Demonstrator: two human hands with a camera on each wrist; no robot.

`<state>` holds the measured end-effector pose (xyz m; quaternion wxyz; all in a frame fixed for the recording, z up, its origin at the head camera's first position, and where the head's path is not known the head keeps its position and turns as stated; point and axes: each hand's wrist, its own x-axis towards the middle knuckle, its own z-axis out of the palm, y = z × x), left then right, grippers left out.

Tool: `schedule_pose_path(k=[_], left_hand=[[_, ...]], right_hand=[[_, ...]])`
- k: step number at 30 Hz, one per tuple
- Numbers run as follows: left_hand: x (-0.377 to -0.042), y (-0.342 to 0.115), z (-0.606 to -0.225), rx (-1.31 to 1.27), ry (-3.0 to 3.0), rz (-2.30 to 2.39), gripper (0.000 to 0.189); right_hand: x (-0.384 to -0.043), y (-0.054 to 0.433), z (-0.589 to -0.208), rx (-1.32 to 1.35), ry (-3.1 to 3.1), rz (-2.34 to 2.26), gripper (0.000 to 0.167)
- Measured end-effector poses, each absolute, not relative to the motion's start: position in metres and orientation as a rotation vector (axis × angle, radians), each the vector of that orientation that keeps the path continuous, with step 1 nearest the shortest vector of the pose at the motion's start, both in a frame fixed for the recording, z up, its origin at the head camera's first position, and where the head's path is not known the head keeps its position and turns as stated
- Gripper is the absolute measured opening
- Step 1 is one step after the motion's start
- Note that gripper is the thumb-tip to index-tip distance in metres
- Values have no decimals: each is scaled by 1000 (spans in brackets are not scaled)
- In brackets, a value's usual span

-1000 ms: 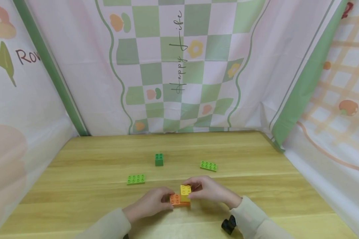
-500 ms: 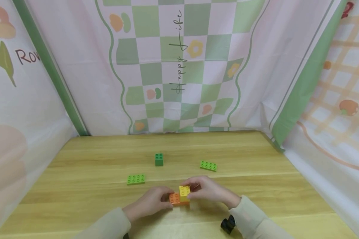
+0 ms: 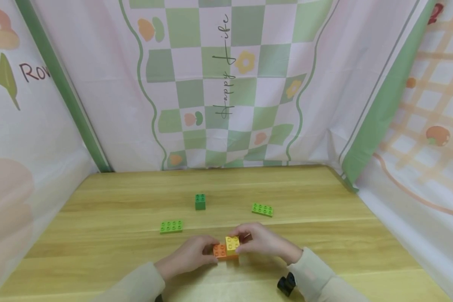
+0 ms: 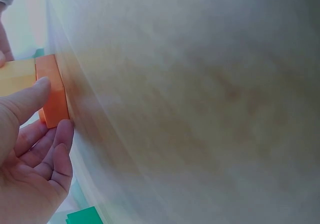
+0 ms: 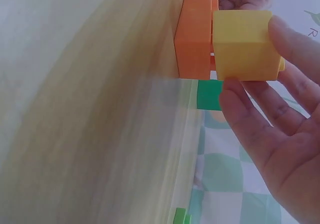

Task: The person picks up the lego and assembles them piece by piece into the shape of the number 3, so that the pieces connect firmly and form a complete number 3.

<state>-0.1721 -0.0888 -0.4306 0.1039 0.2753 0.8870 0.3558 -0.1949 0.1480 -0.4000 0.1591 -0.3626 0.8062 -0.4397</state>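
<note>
Yellow block [image 3: 232, 243] descends, pinched by your right hand [image 3: 263, 240]; beside it, your left hand [image 3: 192, 253] pinches orange block [image 3: 219, 251]. Seating seems underway; press down.

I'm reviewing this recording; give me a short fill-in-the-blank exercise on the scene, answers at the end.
The left hand holds the orange brick; the right hand grips the one coloured ____.
In the head view, the orange brick shows ____ uncovered studs.
Besides the dark green brick, the head view shows ____ flat light green bricks.
The cursive lettering reads Happy ____.
Missing words: yellow; four; two; Life.
</note>
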Motion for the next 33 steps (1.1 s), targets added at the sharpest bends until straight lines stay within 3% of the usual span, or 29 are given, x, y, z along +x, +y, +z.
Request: schedule_pose_path(k=[33], left_hand=[[-173, -89, -435, 831, 2650, 1026, 38]], right_hand=[[-200, 149, -396, -972, 2287, -1160, 36]])
